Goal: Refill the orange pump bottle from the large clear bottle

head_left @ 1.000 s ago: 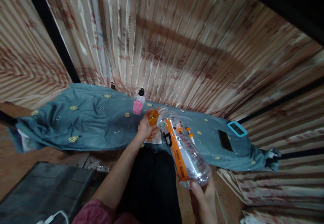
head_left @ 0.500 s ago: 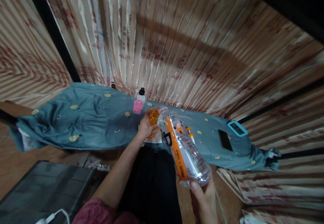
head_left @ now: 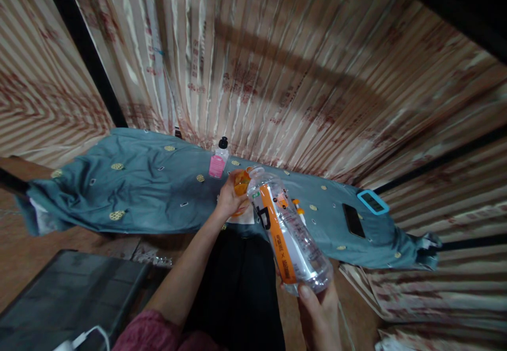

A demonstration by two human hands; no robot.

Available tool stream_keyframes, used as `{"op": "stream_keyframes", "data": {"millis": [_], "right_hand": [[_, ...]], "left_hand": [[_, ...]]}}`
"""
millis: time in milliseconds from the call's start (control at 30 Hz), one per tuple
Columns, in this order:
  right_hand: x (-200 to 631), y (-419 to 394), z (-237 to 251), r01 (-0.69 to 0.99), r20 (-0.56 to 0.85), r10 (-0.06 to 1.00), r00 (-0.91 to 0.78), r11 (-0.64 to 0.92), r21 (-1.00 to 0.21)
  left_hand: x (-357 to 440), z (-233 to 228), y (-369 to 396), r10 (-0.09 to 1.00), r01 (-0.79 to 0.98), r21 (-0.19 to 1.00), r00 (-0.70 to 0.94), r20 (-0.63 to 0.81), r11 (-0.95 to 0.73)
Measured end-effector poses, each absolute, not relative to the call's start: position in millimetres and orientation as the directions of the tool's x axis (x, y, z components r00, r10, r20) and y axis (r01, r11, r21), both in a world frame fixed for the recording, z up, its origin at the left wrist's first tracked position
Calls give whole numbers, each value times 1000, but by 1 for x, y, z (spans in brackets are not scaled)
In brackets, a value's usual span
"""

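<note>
Pouring step, head view only: right hand (head_left: 319,314) is gripping the base of a clear bottle (head_left: 287,232), tilting it neck-down so the open mouth is sitting right at the orange cup (head_left: 240,186). Left hand (head_left: 227,200) is clenching around that cup, holding it just above the table (head_left: 130,192) with the teal cloth. Bottle is looking nearly empty, orange label running lengthwise, cap off. Judging next move: steeper tilt, mouth staying over the cup rim. Small pink-labelled bottle (head_left: 218,160) is standing behind; phone (head_left: 352,220) lying to the right.
</note>
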State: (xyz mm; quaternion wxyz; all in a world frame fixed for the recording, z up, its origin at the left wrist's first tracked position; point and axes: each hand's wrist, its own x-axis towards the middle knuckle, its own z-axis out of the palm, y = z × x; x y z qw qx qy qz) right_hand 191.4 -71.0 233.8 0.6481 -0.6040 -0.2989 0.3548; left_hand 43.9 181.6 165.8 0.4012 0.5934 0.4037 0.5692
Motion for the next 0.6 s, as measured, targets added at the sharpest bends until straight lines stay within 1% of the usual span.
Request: {"op": "stream_keyframes", "data": {"millis": [300,467,600], "right_hand": [[190,-69,243,-179,-132,807,575,-33,-983],[189,-69,243,-169,-115,805,583,-18,-985],[186,-68,246,-210,-140,810,569,-22,-977]], "left_hand": [[44,166,182,941,2,941,29,337,-337],[44,162,184,936,-21,937,35,350,-350],[44,158,186,932,-18,932,30,361,-361]]}}
